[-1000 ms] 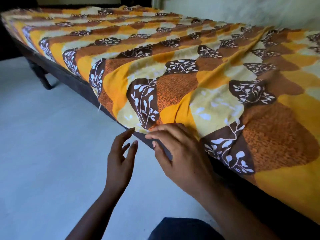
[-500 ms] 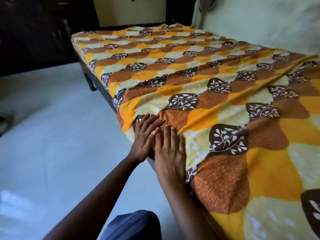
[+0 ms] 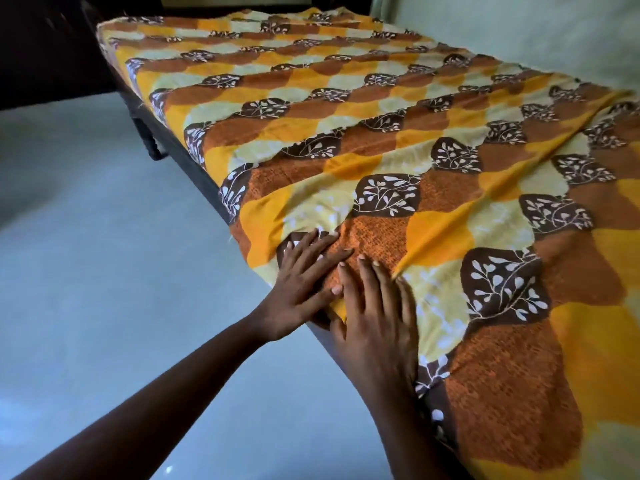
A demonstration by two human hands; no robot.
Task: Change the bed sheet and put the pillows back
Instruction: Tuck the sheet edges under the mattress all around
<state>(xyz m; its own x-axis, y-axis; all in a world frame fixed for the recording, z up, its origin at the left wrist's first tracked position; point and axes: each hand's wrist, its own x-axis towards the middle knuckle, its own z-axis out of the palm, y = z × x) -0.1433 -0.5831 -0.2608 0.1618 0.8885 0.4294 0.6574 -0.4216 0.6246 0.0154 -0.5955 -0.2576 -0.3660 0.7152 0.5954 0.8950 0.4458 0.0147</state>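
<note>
Moves barely since half a second ago: keeps left hand (image 3: 298, 289) and right hand (image 3: 377, 327) flat, fingers straight, gripping nothing, pressing sheet (image 3: 381, 133) near edge of bed (image 3: 188, 164) to smooth creases.

Nothing legible on inspection: no text, label, brand, number or sign can be read. The bed sheet (image 3: 381, 140) carries a printed pattern only, white leaf sprigs on brown patches among orange and yellow, without lettering.
</note>
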